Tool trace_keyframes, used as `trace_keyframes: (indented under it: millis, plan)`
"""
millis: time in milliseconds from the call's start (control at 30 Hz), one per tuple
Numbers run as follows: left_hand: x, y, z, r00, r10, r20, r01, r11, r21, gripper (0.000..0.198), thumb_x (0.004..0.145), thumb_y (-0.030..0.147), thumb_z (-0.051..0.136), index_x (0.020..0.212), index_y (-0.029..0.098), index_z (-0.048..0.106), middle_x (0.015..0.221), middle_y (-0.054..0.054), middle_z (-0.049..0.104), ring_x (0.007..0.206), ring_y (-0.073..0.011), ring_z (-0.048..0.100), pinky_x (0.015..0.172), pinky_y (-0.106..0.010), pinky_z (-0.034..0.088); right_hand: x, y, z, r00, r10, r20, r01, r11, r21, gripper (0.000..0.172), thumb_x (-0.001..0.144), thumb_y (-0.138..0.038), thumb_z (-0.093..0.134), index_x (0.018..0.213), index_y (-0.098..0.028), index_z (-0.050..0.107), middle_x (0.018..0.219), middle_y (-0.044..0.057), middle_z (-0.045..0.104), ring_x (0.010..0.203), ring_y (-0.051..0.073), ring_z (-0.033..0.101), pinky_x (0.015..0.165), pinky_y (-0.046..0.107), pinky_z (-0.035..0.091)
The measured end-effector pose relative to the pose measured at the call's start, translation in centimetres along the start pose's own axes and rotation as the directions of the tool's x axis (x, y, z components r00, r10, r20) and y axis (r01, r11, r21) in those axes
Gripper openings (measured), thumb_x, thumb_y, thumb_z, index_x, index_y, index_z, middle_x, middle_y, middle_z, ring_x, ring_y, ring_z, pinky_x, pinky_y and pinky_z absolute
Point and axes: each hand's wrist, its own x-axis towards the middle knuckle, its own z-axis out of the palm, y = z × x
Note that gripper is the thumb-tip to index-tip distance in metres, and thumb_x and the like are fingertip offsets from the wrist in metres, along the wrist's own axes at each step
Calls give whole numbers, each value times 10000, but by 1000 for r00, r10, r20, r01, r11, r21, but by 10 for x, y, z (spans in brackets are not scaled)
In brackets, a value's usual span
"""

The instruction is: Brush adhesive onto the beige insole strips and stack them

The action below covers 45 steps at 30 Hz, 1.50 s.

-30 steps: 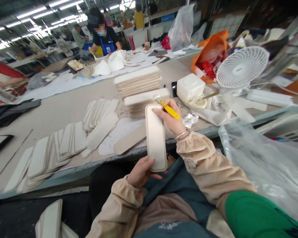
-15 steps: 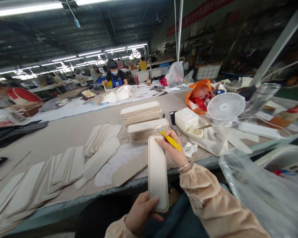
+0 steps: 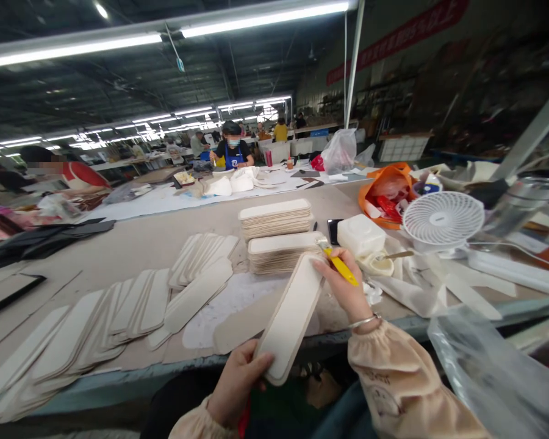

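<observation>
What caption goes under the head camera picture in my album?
Left hand holds a pale panel; right hand holds it and a yellow-handled brush.

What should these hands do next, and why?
Probably lay the held panel on the nearer tall stack. The left hand grips its near end; the right hand holds its far end, seemingly near that stack, whose top piece looks alike. The right hand also holds a yellow-handled brush.

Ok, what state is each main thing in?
Panel: tilted, held in left hand and right hand
Brush: gripped in right hand
Front stack: neatly piled
Back stack: neatly piled
Loose pieces: fanned, overlapping
Orange bag: open, things inside
Fan: upright; spinning unclear
Phone: lying flat
</observation>
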Motion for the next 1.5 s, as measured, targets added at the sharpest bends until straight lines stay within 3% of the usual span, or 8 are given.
trace_keyframes:
  millis: [233,433,567,733,900,1000,1200,1500]
  plan:
    - [67,114,-33,924,334,-185,-278,921,272,379,667,469,757,808,134,653,619,31,562,549,-91,501,490,-197,416,56,15,-5,986,-141,-85,117,964,-239,460,720,-481,791,966,-238,487,908,3,643,730,172,604,703,319,493]
    - [163,174,-39,830,482,-281,-261,780,568,355,715,352,686,992,152,588,741,-12,683,656,-153,627,586,-257,472,95,39,-3,955,-277,-103,188,839,-511,444,781,-545,695,1006,-218,496,940,51,664,790,219,627,760,372,492]
    - [205,171,-39,788,532,-311,-184,686,704,358,722,309,703,1028,156,595,814,-40,708,791,-199,669,735,-313,496,103,53,-1,947,-313,-74,197,745,-637,427,810,-568,633,1009,-213,506,948,80,668,785,245,621,755,397,487]
    - [210,153,-36,754,598,-272,-126,539,833,270,785,312,649,1021,181,653,1016,-94,710,1006,-263,655,935,-399,466,97,61,0,929,-366,48,267,576,-773,321,909,-492,550,1043,-201,535,1000,122,683,867,287,627,806,443,497]
    - [192,135,-31,666,722,187,-274,3,962,342,939,340,451,1167,191,659,1401,-118,577,1307,-290,512,1113,-457,351,74,50,19,796,-482,367,592,492,-638,88,949,-332,577,942,-244,568,1099,109,685,1049,272,626,995,471,465]
    - [188,127,-29,677,648,349,-319,-169,932,379,971,359,408,1259,226,615,1400,-93,598,1366,-315,462,1157,-559,237,62,48,39,725,-446,525,689,454,-566,71,965,-272,561,908,-245,593,1083,94,696,1138,251,611,1097,485,402]
    - [190,123,-30,692,621,368,-305,-211,929,397,986,321,354,1285,232,600,1376,-108,620,1314,-290,521,1174,-565,175,57,61,45,728,-336,598,685,397,-611,83,965,-284,576,955,-224,633,1050,102,719,1188,263,601,1110,531,366]
    - [174,129,-25,759,606,239,-243,-77,967,438,967,366,434,1367,207,513,1506,-126,484,1387,-300,430,1159,-591,229,63,53,-37,873,-402,276,444,421,-791,246,951,-445,562,978,-201,577,1052,118,720,973,270,678,1029,498,430]
